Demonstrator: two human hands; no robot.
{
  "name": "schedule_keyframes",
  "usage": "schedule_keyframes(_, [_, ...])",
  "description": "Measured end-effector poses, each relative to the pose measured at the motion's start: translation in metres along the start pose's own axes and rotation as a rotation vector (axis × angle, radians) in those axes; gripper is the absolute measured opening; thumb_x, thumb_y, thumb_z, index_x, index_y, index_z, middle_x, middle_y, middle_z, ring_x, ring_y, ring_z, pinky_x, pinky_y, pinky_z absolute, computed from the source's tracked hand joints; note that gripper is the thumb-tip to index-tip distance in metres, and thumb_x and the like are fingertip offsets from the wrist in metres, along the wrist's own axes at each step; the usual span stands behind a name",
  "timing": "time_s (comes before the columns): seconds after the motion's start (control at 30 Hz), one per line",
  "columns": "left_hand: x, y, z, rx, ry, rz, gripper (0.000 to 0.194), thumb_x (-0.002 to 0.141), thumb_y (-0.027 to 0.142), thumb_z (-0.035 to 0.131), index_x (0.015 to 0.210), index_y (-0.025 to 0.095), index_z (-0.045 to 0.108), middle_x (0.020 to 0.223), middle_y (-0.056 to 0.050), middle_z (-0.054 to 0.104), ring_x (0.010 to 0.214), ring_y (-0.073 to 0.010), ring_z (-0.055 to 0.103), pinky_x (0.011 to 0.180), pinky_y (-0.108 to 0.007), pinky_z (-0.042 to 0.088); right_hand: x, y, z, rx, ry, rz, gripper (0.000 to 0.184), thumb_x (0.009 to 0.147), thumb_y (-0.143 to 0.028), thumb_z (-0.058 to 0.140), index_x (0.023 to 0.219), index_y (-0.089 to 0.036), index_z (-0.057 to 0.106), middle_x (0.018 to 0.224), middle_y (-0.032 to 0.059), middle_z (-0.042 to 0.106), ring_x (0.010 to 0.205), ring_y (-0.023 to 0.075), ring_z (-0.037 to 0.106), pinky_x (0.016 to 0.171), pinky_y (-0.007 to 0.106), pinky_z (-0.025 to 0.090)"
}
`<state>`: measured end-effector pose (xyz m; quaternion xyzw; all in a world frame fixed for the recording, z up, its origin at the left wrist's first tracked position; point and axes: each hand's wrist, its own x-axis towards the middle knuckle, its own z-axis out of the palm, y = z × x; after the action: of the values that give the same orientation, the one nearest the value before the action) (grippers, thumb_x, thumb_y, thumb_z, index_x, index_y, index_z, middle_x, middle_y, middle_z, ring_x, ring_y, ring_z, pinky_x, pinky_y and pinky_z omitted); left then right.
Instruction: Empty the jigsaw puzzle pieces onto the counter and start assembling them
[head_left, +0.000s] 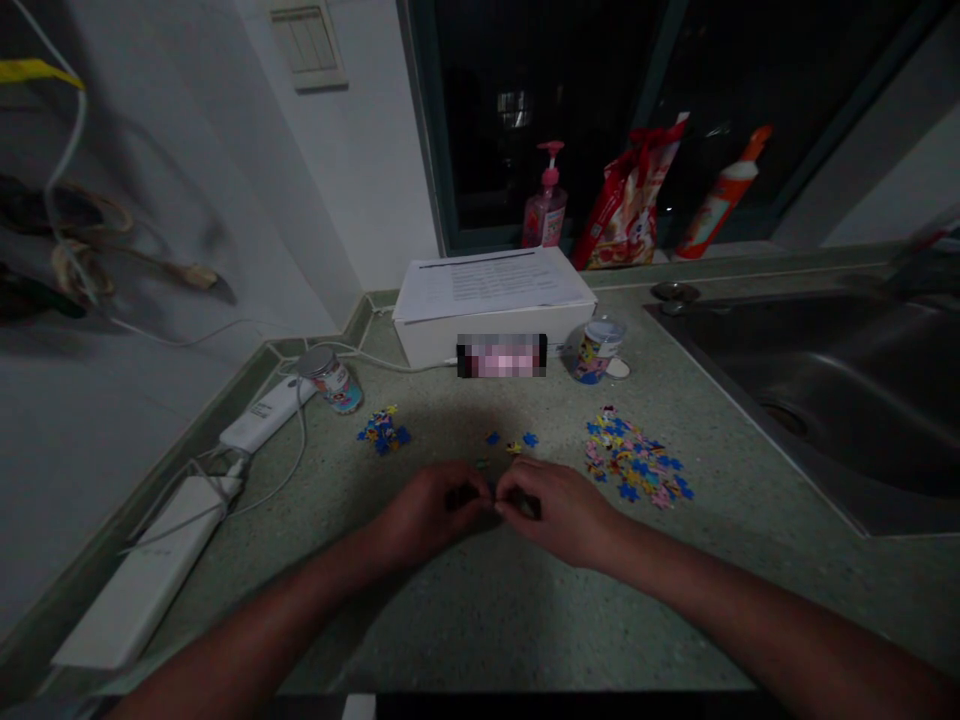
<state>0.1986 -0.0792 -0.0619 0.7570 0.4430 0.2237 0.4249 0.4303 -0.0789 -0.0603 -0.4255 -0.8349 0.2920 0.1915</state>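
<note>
Left hand (427, 515) and right hand (559, 510) meet low over the speckled green countertop (450, 625), forearms angled inward, backs of the hands up. Fingers (514, 487) of both hands curl inward, tips pressed close around what looks like a small dark jigsaw piece (491, 490); in this dim light its shape and long axis can't be made out. Loose pieces (514, 447) lie just ahead, a larger heap of pieces (637, 458) off to the right, and a smaller cluster (382, 432) to the left.
</note>
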Motion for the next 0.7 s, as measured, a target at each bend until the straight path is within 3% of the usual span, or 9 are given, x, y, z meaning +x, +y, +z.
schedule_keyframes(0.27, [0.003,-0.005,-0.009,0.076,0.083,-0.071,0.020,0.097,0.030,0.065,0.110,0.022,0.077,0.100,-0.007,0.079,0.083,-0.0215,0.070,0.076,-0.036,0.055,0.004,0.029,-0.014,0.039,0.085,0.272,0.011,0.091,-0.019,0.064,0.087,-0.022,0.073,0.080,0.0019,0.076,0.072,0.0183,0.069,0.066,0.030,0.043])
schedule_keyframes(0.5, [0.006,-0.021,-0.026,0.349,0.101,-0.058,0.022,0.100,0.030,0.059,0.111,0.024,0.077,0.101,-0.007,0.078,0.085,-0.0223,0.070,0.080,-0.038,0.056,0.004,0.043,-0.021,-0.061,0.128,0.318,0.013,0.089,-0.025,0.061,0.084,-0.024,0.073,0.083,0.0053,0.079,0.072,0.0214,0.071,0.066,0.033,0.044])
schedule_keyframes(0.7, [0.003,-0.028,-0.059,0.813,0.311,-0.153,0.032,0.099,0.026,0.059,0.126,0.018,0.074,0.130,-0.016,0.073,0.123,-0.0345,0.067,0.107,-0.050,0.054,0.002,0.040,-0.022,-0.042,0.142,0.282,0.015,0.091,-0.025,0.060,0.088,-0.023,0.075,0.085,0.0048,0.079,0.076,0.0217,0.072,0.069,0.033,0.045])
